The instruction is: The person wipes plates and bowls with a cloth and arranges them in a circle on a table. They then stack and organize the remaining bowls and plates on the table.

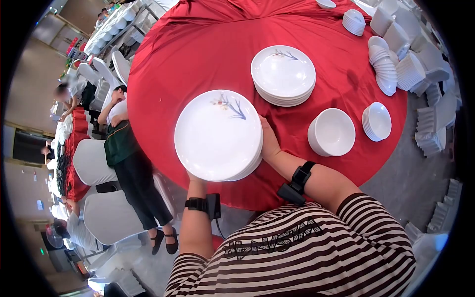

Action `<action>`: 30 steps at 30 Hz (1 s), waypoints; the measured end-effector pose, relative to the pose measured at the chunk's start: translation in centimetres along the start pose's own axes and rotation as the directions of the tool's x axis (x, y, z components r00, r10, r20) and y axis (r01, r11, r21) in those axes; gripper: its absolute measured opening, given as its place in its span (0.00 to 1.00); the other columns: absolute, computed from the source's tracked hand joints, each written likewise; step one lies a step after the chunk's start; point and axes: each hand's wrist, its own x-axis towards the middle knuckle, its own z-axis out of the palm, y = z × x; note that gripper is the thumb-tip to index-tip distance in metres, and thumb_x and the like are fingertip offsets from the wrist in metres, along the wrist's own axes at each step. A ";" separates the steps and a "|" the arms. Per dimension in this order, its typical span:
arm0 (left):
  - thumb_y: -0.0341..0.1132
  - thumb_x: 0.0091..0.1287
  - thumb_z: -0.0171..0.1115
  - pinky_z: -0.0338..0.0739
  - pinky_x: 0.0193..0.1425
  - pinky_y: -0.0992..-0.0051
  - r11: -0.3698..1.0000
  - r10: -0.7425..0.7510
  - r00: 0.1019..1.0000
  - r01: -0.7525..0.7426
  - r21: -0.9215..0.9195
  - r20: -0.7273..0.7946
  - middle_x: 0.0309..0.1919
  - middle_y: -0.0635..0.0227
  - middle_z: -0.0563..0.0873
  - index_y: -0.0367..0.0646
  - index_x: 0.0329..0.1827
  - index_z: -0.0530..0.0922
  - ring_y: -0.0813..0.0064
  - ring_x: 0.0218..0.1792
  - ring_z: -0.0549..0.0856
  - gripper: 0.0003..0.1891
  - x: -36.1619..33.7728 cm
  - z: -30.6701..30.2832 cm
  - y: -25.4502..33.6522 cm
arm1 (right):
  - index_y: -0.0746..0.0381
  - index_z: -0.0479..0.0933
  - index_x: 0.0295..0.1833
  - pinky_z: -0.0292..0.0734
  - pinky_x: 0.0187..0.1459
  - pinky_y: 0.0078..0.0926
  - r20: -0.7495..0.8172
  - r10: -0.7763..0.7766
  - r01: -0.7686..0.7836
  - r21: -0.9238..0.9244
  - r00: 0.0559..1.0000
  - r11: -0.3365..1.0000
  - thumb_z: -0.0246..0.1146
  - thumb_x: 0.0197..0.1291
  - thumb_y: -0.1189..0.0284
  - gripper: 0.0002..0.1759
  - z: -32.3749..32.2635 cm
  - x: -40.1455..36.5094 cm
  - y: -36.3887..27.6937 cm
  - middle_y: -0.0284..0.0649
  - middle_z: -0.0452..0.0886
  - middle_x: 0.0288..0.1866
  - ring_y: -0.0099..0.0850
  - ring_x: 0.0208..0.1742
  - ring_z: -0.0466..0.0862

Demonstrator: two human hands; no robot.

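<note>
Between my two hands is a stack of white plates (210, 141), the top one decorated with a blue and orange floral spray. My left hand (196, 179) grips the stack from its near side, fingers hidden beneath the plates. On the other side, my right hand (268, 140) holds the rim edge, its fingertips also out of sight. Just beyond stands a second stack of similar floral plates (283, 74) on the red tablecloth (163, 64). To the right are a stack of white bowls (330, 132) and a stack of smaller white dishes (378, 121).
More bowls (354, 23) and a leaning row of dishes (382, 67) sit along the table's far right edge. White-covered chairs (111, 215) stand at the left, where a person (131, 148) in dark trousers is close to the table. Other people are farther back.
</note>
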 end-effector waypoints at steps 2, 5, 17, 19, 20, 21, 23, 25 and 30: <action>0.62 0.68 0.31 0.65 0.64 0.66 1.000 0.014 1.000 -0.014 0.014 0.002 0.63 0.56 0.67 0.38 0.67 0.57 0.61 0.61 0.70 0.37 0.1 0.1 -0.1 | 0.66 0.71 0.56 0.65 0.55 0.21 0.009 -0.015 0.016 -0.130 1.000 0.991 0.44 0.68 0.61 0.22 0.1 -0.3 -0.5 0.39 0.76 0.51 0.26 0.51 0.74; 0.62 0.68 0.31 0.65 0.64 0.66 0.996 0.063 0.998 -0.064 0.070 0.014 0.63 0.56 0.67 0.38 0.67 0.57 0.61 0.60 0.70 0.37 0.3 0.1 0.0 | 0.66 0.69 0.58 0.63 0.58 0.23 0.035 -0.002 0.009 -0.201 0.999 0.979 0.44 0.68 0.63 0.22 -0.9 0.4 0.4 0.42 0.75 0.53 0.29 0.54 0.73; 0.40 0.62 0.56 0.65 0.63 0.68 0.653 0.503 0.801 -0.598 0.465 0.324 0.60 0.54 0.70 0.34 0.64 0.61 0.60 0.59 0.72 0.30 -5.4 9.3 10.4 | 0.67 0.48 0.70 0.53 0.67 0.27 0.361 0.000 0.127 -0.330 0.933 0.936 0.40 0.69 0.63 0.29 3.0 -0.2 -6.0 0.45 0.59 0.68 0.31 0.67 0.61; 0.35 0.60 0.59 0.66 0.62 0.69 0.360 0.541 0.756 -0.604 0.712 0.368 0.60 0.54 0.70 0.33 0.64 0.60 0.61 0.60 0.72 0.30 -5.9 9.9 11.2 | 0.67 0.47 0.70 0.53 0.66 0.26 0.355 -0.006 0.130 -0.326 0.935 0.937 0.39 0.67 0.67 0.29 3.2 -0.2 -5.9 0.45 0.58 0.69 0.31 0.67 0.61; 0.36 0.62 0.56 0.66 0.62 0.69 0.470 0.470 0.825 -0.536 0.701 0.315 0.60 0.54 0.70 0.33 0.64 0.60 0.62 0.59 0.72 0.29 -5.2 8.3 10.2 | 0.67 0.47 0.70 0.53 0.66 0.26 0.355 0.001 0.114 -0.301 0.935 0.947 0.39 0.66 0.69 0.29 3.3 -0.5 -6.0 0.46 0.58 0.69 0.31 0.67 0.61; 0.38 0.63 0.53 0.67 0.62 0.70 0.577 0.428 0.862 -0.493 0.651 0.273 0.60 0.54 0.70 0.33 0.65 0.60 0.62 0.59 0.72 0.28 -5.2 8.2 10.0 | 0.67 0.47 0.70 0.53 0.66 0.26 0.353 0.006 0.099 -0.277 0.936 0.956 0.39 0.65 0.70 0.29 3.3 -0.6 -6.1 0.46 0.58 0.69 0.31 0.67 0.61; 0.40 0.66 0.47 0.67 0.62 0.70 0.763 0.376 0.906 -0.422 0.489 0.193 0.60 0.53 0.70 0.34 0.65 0.58 0.62 0.59 0.72 0.27 -5.4 8.3 9.7 | 0.67 0.47 0.70 0.54 0.66 0.26 0.341 -0.004 0.100 -0.266 0.940 0.959 0.39 0.65 0.71 0.29 3.3 -0.7 -5.9 0.46 0.58 0.69 0.30 0.67 0.61; 0.41 0.68 0.40 0.68 0.62 0.69 0.852 0.373 0.912 -0.409 0.326 0.168 0.60 0.53 0.70 0.35 0.67 0.57 0.61 0.60 0.72 0.27 -5.8 9.3 9.8 | 0.67 0.48 0.70 0.54 0.66 0.25 0.352 -0.030 0.133 -0.275 0.936 0.952 0.39 0.64 0.71 0.29 3.3 -0.7 -5.9 0.46 0.59 0.68 0.30 0.67 0.61; 0.41 0.68 0.34 0.69 0.61 0.68 0.896 0.401 0.899 -0.425 0.131 0.173 0.58 0.51 0.72 0.36 0.68 0.53 0.59 0.59 0.73 0.28 -5.8 10.4 10.0 | 0.68 0.49 0.70 0.54 0.65 0.24 0.381 -0.069 0.189 -0.290 0.922 0.938 0.39 0.64 0.71 0.29 3.5 -1.1 -6.1 0.45 0.62 0.66 0.29 0.65 0.63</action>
